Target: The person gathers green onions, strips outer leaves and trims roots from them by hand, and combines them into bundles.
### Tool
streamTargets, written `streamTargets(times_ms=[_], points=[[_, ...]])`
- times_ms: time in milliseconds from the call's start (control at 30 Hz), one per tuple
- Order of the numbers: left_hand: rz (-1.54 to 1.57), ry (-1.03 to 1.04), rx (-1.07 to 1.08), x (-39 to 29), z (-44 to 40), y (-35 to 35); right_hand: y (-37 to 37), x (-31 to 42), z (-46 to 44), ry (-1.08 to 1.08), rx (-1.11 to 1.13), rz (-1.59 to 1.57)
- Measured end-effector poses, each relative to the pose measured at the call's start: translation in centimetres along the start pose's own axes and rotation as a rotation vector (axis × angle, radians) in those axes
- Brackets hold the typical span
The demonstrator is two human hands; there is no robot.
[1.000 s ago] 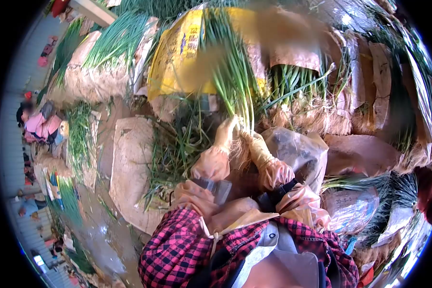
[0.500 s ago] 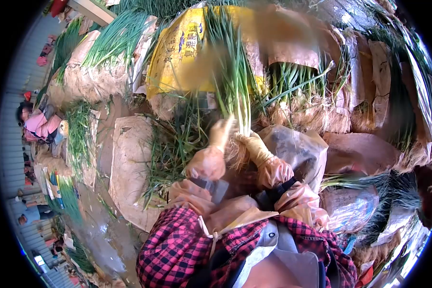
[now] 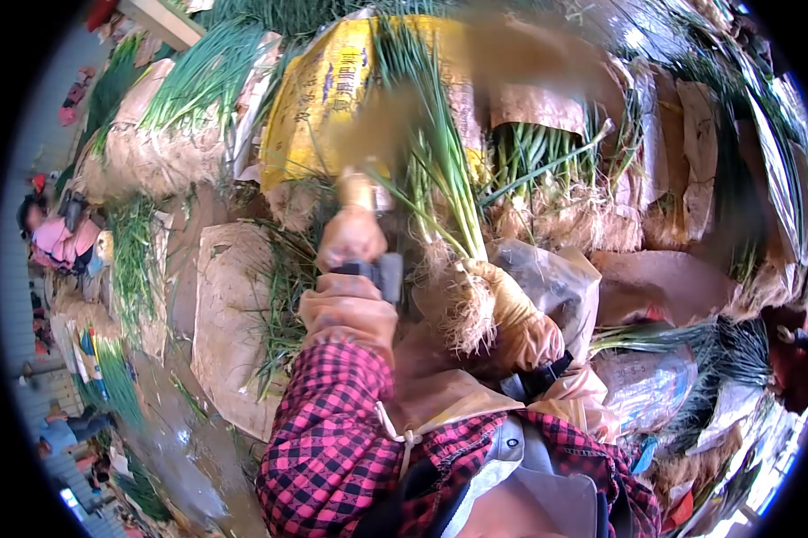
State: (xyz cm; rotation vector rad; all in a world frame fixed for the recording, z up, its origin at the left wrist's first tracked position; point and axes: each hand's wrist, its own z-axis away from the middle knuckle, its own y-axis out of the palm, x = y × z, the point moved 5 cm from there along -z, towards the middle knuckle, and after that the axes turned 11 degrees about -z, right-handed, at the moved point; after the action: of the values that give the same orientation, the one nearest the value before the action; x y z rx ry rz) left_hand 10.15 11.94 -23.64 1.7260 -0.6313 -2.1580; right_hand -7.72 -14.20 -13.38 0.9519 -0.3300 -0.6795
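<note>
My right hand (image 3: 492,280), in a pale yellow glove, is closed around the lower white stems of a bunch of green onions (image 3: 456,193). Its pale roots (image 3: 469,312) hang below the fingers, and the green tops lean up over a yellow printed sack (image 3: 310,112). My left hand (image 3: 356,195), gloved too, is stretched forward near the lower edge of that sack, apart from the bunch. Motion blurs its fingers, so what they hold, if anything, cannot be made out. A few onion stalks with roots (image 3: 433,247) lie just left of the held bunch.
Sacking-wrapped onion bundles lie to the left (image 3: 166,152) and right (image 3: 592,211). Loose green leaves (image 3: 283,305) lie beside a flat tan sack (image 3: 234,314). Clear plastic (image 3: 556,282) is by my right hand. A person in pink (image 3: 68,235) is at the far left.
My left hand has left the stems and moved forward and left. My right hand still grips the bunch, whose root end now shows more fully. The whole view has shifted slightly left.
</note>
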Motion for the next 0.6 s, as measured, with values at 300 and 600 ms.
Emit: streamTargets(times_ms=[300, 600], points=[[-0.49, -0.307, -0.467, -1.1, 16.9, -12.5, 0.3, 2.4, 2.5, -0.122, 0.379, -0.032], [-0.707, -0.12, -0.501, -0.6, 12.5, 1.7, 0.9, 1.0, 0.9, -0.113, 0.219, 0.026]])
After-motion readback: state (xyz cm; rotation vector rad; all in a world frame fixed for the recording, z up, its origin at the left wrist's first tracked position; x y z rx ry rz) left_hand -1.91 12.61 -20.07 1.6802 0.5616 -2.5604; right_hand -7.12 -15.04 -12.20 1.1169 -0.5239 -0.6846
